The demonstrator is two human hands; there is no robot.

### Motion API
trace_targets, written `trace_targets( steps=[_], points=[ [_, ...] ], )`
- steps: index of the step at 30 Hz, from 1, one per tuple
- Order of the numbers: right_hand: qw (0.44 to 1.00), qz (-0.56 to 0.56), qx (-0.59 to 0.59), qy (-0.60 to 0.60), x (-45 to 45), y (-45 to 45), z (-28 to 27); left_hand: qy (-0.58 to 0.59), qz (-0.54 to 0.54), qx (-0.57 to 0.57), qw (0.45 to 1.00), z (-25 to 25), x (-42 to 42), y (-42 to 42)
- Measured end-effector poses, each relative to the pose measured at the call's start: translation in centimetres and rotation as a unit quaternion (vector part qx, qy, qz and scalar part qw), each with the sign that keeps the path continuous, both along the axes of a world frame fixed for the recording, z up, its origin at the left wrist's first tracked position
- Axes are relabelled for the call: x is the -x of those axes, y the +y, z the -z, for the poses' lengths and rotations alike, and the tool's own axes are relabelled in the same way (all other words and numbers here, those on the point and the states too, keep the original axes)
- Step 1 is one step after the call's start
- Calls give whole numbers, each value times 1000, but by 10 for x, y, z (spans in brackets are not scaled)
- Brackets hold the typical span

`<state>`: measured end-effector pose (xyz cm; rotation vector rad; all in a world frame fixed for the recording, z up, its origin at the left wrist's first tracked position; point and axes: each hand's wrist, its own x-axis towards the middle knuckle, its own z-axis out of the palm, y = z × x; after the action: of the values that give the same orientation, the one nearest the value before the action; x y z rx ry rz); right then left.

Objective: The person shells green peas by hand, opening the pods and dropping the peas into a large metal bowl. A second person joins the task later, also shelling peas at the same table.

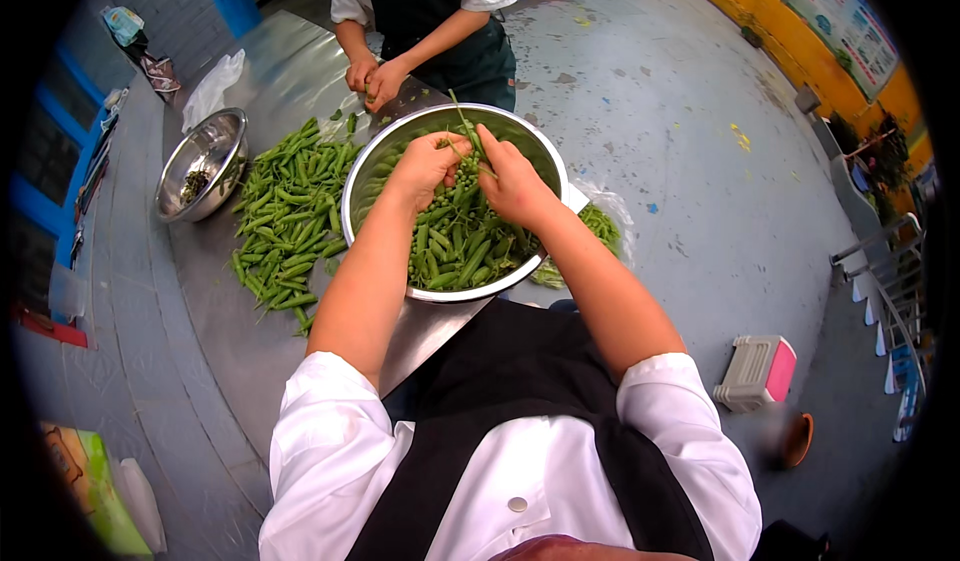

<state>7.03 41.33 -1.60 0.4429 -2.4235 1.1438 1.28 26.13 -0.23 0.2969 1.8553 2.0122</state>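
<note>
Over a large stainless steel bowl [551,262], my left hand [429,165] and my right hand [514,178] meet at a green pea pod [472,139]. Fingers of both hands pinch it, and thin stems stick out around them. Loose green peas [463,180] lie in the bowl below my fingertips. Nearer me, many pea pods [469,257] fill the bowl's front part. Left of the bowl, a wide heap of pea pods [289,212] is spread on the metal table [214,276]. My forearms cover some of the bowl's rim.
Across the table a person in a dark apron [420,20] works with both hands [376,80]. A smaller metal bowl [204,163] with dark scraps sits left, near a white plastic bag [215,89]. A clear bag of green pods [604,231] is right of the large bowl.
</note>
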Motion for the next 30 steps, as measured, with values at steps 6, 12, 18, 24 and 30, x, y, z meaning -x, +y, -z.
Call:
trace_targets(
  steps=[6,12,18,24,30],
  points=[
    [997,75,29,-4,2,-1,-5,23,-76,-9,997,-6,0,-4],
    [1000,17,-14,15,-2,-2,-2,-35,29,-52,998,-7,-7,4],
    [999,17,-36,14,-2,-7,5,-91,21,-84,992,-4,-7,4],
    [946,-70,271,-164,9,2,-6,-71,14,-103,992,-6,-10,6],
    [964,-24,214,-156,15,8,2,-8,-26,-41,999,-7,-13,16]
  ],
)
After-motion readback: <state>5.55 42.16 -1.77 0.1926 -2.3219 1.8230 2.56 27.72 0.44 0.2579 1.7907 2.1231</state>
